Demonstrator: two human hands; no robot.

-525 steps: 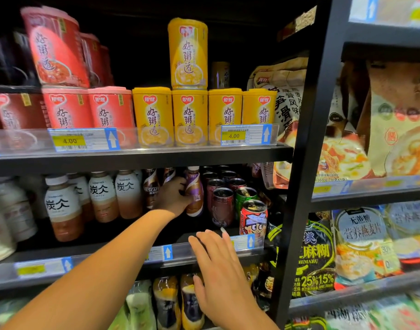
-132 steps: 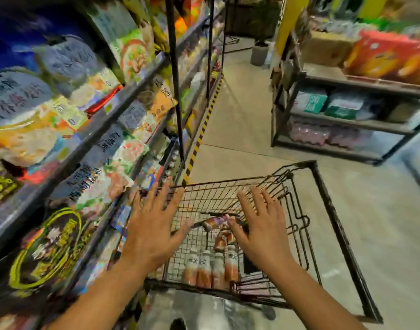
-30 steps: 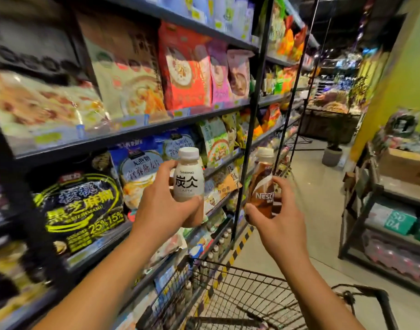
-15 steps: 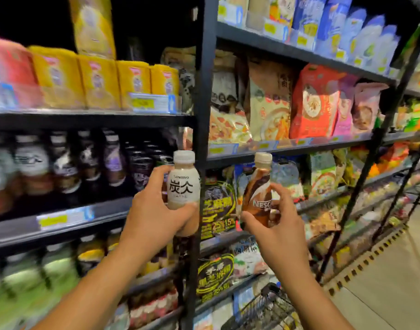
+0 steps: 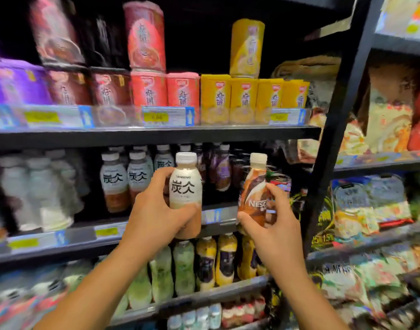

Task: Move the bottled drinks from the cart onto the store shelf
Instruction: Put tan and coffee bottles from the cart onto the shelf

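A black store shelf (image 5: 154, 135) unit is seen filling the view, w/ several tiers. On the tier above both hands, red cans (image 5: 148, 90) and yellow cans (image 5: 243, 98) are stacked behind price tags (image 5: 167, 116). On the middle tier, directly behind the hands, rows of shelved bottles (image 5: 113, 182) w/ white caps are lined up; darker bottles and cans are seen further right, blurred. Below the hands, a lower tier is filled w/ yellow-and-dark bottles (image 5: 225, 259) and pale green ones (image 5: 184, 267). To the right of the right hand, past a black upright post (image 5: 340, 120), snack bags (image 5: 390, 110) are shelved.

The left hand (image 5: 156, 217) is curled round the lower half of a white bottle (image 5: 185, 184), thumb at its left side, fingers wrapped beneath and in front; the bottle is held upright, cap above the hand, in front of the middle tier and not set down on it. The right hand (image 5: 273, 225) is closed on a brown coffee bottle (image 5: 254, 189), pinched betw. thumb at lower left and fingers at the right side; it is held roughly upright, slightly tilted, just right of the white bottle and apart from it. Both bottles are held off the shelf, approx. level w/ the shelved row.
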